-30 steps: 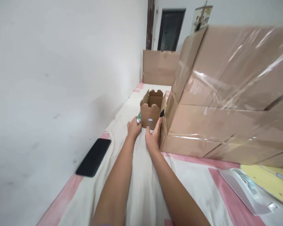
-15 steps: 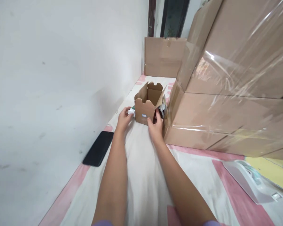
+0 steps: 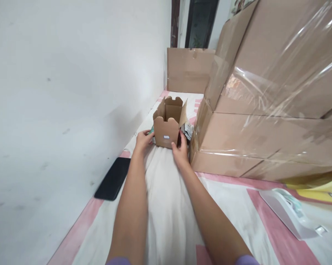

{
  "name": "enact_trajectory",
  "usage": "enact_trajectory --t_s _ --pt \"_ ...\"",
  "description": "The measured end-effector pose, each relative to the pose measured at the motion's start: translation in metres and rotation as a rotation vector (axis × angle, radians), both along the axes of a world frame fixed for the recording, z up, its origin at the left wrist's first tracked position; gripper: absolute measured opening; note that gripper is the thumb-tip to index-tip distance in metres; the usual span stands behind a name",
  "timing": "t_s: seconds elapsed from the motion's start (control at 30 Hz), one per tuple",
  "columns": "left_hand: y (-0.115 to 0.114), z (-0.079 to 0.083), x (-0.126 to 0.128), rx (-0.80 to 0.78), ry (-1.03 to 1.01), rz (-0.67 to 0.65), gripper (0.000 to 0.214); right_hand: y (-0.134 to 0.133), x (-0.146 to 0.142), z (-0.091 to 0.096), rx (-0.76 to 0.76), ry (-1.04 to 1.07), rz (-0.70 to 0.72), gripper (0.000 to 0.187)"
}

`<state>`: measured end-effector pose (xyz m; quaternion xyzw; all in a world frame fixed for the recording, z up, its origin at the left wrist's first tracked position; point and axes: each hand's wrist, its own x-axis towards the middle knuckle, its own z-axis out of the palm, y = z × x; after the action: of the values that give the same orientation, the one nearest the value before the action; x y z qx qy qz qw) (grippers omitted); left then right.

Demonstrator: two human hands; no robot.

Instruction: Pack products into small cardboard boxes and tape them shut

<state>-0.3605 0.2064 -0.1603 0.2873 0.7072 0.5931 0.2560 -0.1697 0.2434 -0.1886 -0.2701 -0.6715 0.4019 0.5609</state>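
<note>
A small open-topped cardboard box (image 3: 166, 129) stands upright on the bedsheet, its right flap leaning outward. My right hand (image 3: 180, 150) grips its near right corner, with the thumb on the front face and the fingers along the right side. At the left side, my left hand (image 3: 144, 140) has its fingers closed at a small green-and-white item (image 3: 152, 129), most of which is hidden by the fingers and the box. Crumpled silvery packaging (image 3: 187, 130) lies between the box and the large carton, just beyond my right fingers.
Large taped cartons (image 3: 237, 136) rise close on the right. A white wall (image 3: 58, 92) bounds the left, with a black phone (image 3: 113, 179) beside it. A cardboard panel (image 3: 190, 70) stands behind. On the right lie a white plastic object (image 3: 289, 213) and something yellow (image 3: 320, 191).
The small box has shifted slightly left and nearer, with my right hand still on it. The white end at my left fingers has gone out of sight. My view has turned slightly.
</note>
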Motion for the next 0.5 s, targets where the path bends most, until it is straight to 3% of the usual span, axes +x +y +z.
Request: enact_trajectory --t_s 0.13,0.33,0.5 --pt "-0.017 0.012 -0.013 -0.008 -0.031 0.013 0.035 -0.011 -0.008 -0.001 0.008 -0.002 0.047 0.066" --pt "-0.031 0.005 -0.014 -0.071 -0.097 0.031 0.032 -0.026 -0.014 0.000 0.089 -0.108 0.027 0.061" --pt "-0.032 0.008 -0.010 -0.122 -0.151 0.008 0.034 -0.021 -0.009 -0.004 0.046 -0.071 0.011 0.065"
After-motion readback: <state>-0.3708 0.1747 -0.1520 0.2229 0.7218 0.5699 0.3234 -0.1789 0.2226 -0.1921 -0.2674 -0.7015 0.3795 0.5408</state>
